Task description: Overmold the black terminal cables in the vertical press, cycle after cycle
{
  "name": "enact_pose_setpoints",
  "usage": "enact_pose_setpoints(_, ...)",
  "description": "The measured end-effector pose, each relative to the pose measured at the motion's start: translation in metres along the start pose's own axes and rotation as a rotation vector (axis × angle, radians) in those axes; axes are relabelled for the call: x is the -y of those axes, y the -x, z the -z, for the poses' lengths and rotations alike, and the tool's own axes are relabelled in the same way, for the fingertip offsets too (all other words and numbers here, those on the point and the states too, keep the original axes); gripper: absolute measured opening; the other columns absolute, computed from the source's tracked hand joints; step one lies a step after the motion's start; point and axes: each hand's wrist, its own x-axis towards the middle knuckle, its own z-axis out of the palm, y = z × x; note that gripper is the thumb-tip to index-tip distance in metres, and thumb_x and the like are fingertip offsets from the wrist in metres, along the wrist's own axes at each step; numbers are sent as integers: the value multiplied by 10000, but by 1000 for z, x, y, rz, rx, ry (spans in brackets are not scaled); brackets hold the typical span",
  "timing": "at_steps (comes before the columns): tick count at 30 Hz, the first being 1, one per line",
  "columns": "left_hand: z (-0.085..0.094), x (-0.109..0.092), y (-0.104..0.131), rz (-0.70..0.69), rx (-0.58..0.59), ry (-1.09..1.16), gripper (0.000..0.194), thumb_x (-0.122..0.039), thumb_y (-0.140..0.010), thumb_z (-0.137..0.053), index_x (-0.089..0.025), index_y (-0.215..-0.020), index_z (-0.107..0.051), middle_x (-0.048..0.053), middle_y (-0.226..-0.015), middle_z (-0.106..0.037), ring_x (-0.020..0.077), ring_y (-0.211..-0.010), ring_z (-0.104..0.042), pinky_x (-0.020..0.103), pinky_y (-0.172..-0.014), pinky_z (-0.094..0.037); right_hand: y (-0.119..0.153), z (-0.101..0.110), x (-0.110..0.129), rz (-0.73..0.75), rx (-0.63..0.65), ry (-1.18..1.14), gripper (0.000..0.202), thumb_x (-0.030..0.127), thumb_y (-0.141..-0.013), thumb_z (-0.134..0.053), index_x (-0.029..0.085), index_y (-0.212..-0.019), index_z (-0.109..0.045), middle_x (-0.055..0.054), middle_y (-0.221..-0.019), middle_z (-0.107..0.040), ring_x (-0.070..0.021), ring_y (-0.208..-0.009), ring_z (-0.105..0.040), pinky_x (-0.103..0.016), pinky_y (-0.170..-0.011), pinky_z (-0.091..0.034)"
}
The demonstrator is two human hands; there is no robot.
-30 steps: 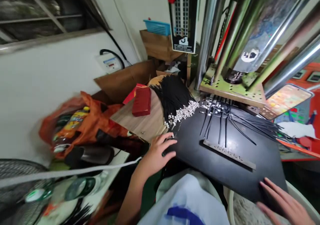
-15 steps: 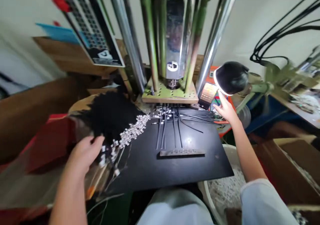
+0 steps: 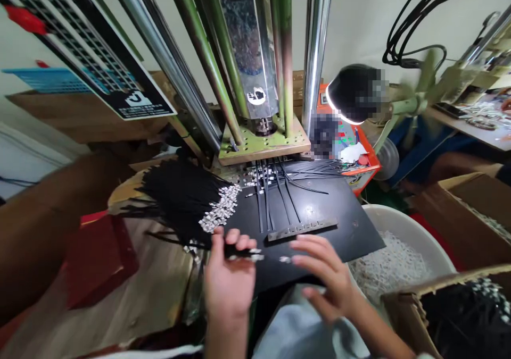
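Observation:
My left hand (image 3: pixel 230 282) is closed around a few black cables (image 3: pixel 235 251) whose silver connector ends stick out to the right. My right hand (image 3: pixel 329 276) hovers over the front of the black plate (image 3: pixel 247 218), its fingers spread apart. Just left of its fingertips is a small silver connector (image 3: pixel 285 259); whether they touch, I cannot tell. A slotted metal bar (image 3: pixel 303 229) lies on the plate beyond my hands. Several loose cables run from it back under the press head (image 3: pixel 265 145). Left of the plate is a heap of black cables (image 3: pixel 175 189) with silver ends.
An upright press with metal columns (image 3: pixel 317 50) stands at the back. A lit black lamp (image 3: pixel 353 93) and a fan (image 3: pixel 423 93) are at the right. Below them is a white tub (image 3: pixel 435 242) of scraps. A cardboard box (image 3: pixel 405 306) of cables stands front right; a red box (image 3: pixel 99 260) sits left.
My left hand has moved right from the heap, now with cables in it. My right hand has come down from beside the lamp to the plate's front. The view has shifted.

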Motion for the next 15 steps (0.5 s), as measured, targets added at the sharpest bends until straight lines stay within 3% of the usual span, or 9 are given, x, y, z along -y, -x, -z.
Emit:
enact_pose_setpoints(2, -29, 2, 12, 225, 56, 128, 508, -371, -993, -126, -270, -1018, -623, -7, -717, -590, 129, -711, -626, 241, -708, -571, -36, -23, 3, 207, 17, 14, 332, 355, -978, -408, 182, -1200, -585, -106, -1186, -694, -234, -1248, -561, -436, -1033, -487)
enact_pose_setpoints(5, -58, 4, 21, 360, 194, -3, 618, -359, -961, -68, -206, -921, -666, 61, -766, -654, 159, -844, -676, 243, -775, -573, -63, -35, -1, 223, 9, -16, 280, 236, -984, -382, 153, -1156, -587, -95, -1094, -731, -170, -1183, -612, -356, -1047, -479)
enact_pose_setpoints(7, -60, 3, 20, 441, 156, 163, 462, -350, -958, -238, -221, -858, -670, 57, -792, -681, 152, -882, -694, 251, -837, -571, -62, -34, -4, 145, 0, -77, 288, 178, -983, -367, 131, -1194, -557, -120, -1092, -725, -159, -1180, -614, -341, -1030, -496)
enact_pose_setpoints(10, -53, 5, 13, 616, 1, 618, 214, -335, -896, -489, -234, -820, -662, 20, -849, -700, 135, -924, -700, 295, -960, -543, -46, -34, -7, 105, -13, -125, 327, 154, -983, -356, 140, -1275, -503, -135, -1117, -707, -171, -1228, -578, -371, -1035, -496)
enact_pose_setpoints(12, -51, 11, 10, 570, 19, 660, 215, -398, -884, -519, -256, -840, -674, 7, -877, -702, 142, -969, -692, 321, -1000, -529, -36, -39, -8, 88, 18, -127, 344, 181, -992, -340, 147, -1301, -486, -137, -1163, -689, -188, -1285, -528, -418, -1089, -440)
enact_pose_setpoints(15, -58, 25, 16, 401, 166, 435, 284, -491, -871, -504, -310, -984, -692, 13, -980, -709, 186, -1090, -655, 358, -1021, -515, -31, -45, -10, 46, 137, -124, 403, 290, -1021, -257, 145, -1331, -470, -150, -1304, -620, -229, -1406, -375, -521, -1166, -279)
